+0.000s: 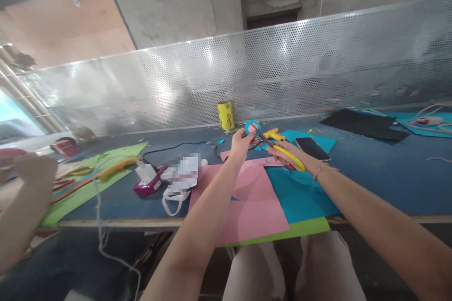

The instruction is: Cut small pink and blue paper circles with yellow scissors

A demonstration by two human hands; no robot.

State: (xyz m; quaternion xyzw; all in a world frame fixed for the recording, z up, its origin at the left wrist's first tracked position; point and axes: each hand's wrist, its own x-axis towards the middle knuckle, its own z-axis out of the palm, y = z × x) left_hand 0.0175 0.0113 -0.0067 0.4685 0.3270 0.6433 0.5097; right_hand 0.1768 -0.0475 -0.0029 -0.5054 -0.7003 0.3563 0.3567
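My left hand [241, 143] pinches a small blue paper ring [253, 123] with a pink patch showing in its middle. In my right hand [282, 151] is a pair of scissors [290, 156] with yellow handles, its dark blades reaching to the ring's edge. Both hands are held above the tabletop. Below them lie a pink paper sheet [247, 202], a blue sheet [300, 197] and a green sheet [310, 231] that sticks out at the table's front edge. A yellow glue gun [273, 134] rests just behind the scissors.
A yellow can [225, 115] stands by the perforated metal screen [197, 80]. A dark phone [312, 149] lies to the right, with black paper [360, 124] beyond. On the left are a purple power strip [150, 186], a white cable [99, 207] and another person's arm [31, 202].
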